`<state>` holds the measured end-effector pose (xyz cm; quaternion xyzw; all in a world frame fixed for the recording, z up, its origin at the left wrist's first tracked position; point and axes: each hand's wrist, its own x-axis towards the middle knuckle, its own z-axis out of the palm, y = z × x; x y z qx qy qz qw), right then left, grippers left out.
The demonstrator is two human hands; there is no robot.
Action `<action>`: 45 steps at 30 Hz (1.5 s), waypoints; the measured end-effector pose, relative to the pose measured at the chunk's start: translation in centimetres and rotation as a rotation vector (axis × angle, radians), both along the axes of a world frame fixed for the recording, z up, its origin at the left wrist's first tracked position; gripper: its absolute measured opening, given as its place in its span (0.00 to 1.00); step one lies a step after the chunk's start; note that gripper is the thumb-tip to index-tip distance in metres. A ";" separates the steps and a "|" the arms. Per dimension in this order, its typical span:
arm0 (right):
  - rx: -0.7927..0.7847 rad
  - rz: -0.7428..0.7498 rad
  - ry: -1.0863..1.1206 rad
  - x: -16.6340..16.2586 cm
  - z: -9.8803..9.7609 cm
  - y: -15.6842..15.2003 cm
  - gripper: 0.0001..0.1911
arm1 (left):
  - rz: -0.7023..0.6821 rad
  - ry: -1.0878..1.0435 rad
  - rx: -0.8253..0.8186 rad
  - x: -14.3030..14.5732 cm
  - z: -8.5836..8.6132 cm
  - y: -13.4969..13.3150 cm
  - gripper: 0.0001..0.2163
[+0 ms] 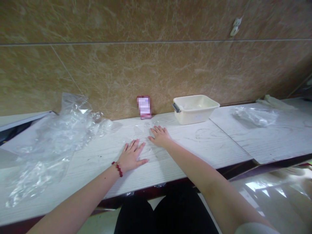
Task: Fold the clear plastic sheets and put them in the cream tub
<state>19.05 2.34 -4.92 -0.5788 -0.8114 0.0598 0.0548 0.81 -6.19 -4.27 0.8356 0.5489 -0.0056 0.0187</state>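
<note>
Well, clear film (pixel 141 131) lies flat, long axis unclear.

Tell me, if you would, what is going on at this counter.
A person has both bare hands flat on the white counter, fingers spread: the left hand nearer the body, the right hand farther forward. Neither grips anything. A crumpled heap of clear plastic lies to the left, and a cream tub stands to the right near the wall.

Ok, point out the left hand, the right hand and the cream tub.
Left hand (pixel 130 158), head view: back of the hand.
Right hand (pixel 161 138), head view: back of the hand.
Cream tub (pixel 190 117), head view: front wall.
</note>
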 end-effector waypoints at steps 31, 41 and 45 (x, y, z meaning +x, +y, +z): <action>0.007 0.090 -0.019 -3.9 -0.7 4.0 0.35 | 0.625 -0.210 -0.002 -6.8 0.9 6.2 0.22; 0.117 0.066 0.096 -4.0 2.2 1.0 0.22 | 0.564 -0.377 0.029 -5.7 0.6 6.8 0.12; 0.164 0.089 0.176 -4.3 2.7 0.2 0.21 | 0.593 -0.478 0.067 -5.3 0.9 6.6 0.12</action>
